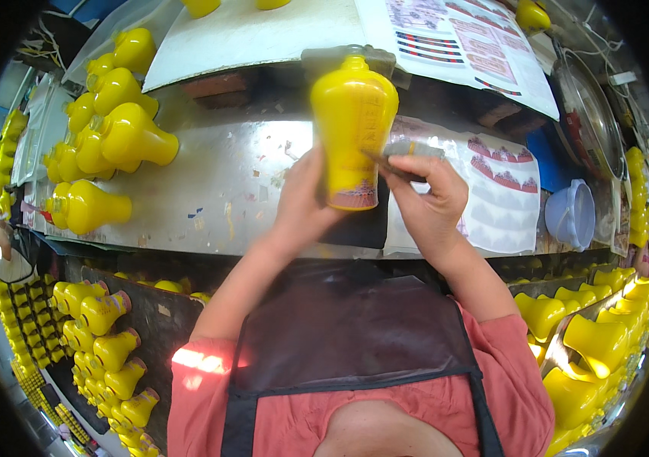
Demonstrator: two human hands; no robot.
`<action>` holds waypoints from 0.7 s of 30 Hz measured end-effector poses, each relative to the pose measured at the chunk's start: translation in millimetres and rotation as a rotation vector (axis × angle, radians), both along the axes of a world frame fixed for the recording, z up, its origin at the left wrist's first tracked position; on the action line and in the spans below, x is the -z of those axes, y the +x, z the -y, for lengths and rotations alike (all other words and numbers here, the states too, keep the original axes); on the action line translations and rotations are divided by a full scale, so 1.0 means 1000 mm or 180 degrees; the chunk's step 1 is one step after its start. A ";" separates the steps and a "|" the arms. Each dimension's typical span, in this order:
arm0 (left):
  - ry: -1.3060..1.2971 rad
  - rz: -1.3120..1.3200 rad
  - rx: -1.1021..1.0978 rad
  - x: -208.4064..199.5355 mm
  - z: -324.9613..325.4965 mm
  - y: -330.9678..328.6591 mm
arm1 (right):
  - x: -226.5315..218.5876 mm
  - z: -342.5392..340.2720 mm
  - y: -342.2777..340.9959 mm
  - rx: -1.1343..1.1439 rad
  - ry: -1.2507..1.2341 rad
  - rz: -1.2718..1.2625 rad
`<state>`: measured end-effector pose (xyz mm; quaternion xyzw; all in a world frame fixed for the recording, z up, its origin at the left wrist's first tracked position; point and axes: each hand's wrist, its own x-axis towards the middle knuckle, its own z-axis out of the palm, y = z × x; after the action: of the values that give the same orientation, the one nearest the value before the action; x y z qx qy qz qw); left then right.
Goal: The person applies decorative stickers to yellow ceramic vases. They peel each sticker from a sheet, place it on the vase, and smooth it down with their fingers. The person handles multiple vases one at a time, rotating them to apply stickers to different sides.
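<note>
A glossy yellow vase (355, 114) is tilted in front of me, its narrow neck pointing away and against a grey block (378, 59). Around its foot runs a pinkish patterned decal band (353, 194), and faint lettering goes up its right side. My left hand (305, 202) holds the vase low on its left side, most fingers hidden behind it. Pinched in my right hand (432, 199) is a thin dark stick-like tool (397, 167), its tip at the vase's right side. A grey piece (416, 149) lies just beyond that hand.
Decal sheets with red bands (503, 198) lie on the metal table to the right, beside a pale blue bucket (570, 215). More printed sheets (477, 46) rest on a raised white board. Yellow vases (130, 133) cluster at left; others fill racks (595, 335) on both sides.
</note>
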<state>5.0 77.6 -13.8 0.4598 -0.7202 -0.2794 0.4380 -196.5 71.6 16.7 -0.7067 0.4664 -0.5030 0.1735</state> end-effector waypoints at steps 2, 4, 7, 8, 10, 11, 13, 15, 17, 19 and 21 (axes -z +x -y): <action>-0.0387 0.0212 -0.0263 -0.003 -0.003 -0.002 | -0.004 0.003 0.001 -0.0186 -0.0585 -0.0593; -0.0786 0.0409 -0.0647 -0.004 -0.004 -0.004 | -0.005 0.003 0.007 -0.0659 -0.1040 -0.0833; -0.0009 0.0151 -0.0412 -0.004 -0.006 -0.004 | -0.003 0.004 0.016 -0.0480 -0.0913 -0.0522; 0.0388 0.0148 -0.0288 -0.004 -0.006 -0.004 | -0.002 0.004 0.017 -0.0338 -0.0907 -0.0408; 0.0847 0.0139 0.0089 -0.001 0.003 0.000 | -0.001 0.005 0.017 -0.0210 -0.1109 -0.0616; 0.0834 0.0047 0.0014 0.000 0.002 0.000 | -0.002 0.005 0.017 -0.0292 -0.1169 -0.0722; 0.0655 -0.0005 0.0040 0.003 0.003 0.001 | -0.005 0.003 0.014 -0.0732 -0.1204 -0.0834; 0.0514 -0.0003 -0.0035 0.004 0.001 0.002 | -0.010 0.000 0.010 -0.0784 -0.0646 -0.0524; 0.0339 0.0079 -0.0177 0.002 -0.006 0.004 | -0.017 0.001 0.004 -0.0743 0.0087 0.0150; -0.0376 0.0507 -0.0512 -0.001 -0.009 0.008 | -0.024 0.008 -0.007 -0.0506 0.0889 0.1059; -0.0814 0.0800 -0.0721 -0.003 -0.010 0.010 | -0.028 0.018 -0.017 -0.0421 0.1594 0.1425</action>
<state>15.2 88.1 -11.0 0.5097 -0.7425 -0.0752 0.4281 -213.5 53.6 45.1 -0.5429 0.4790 -0.5032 0.4718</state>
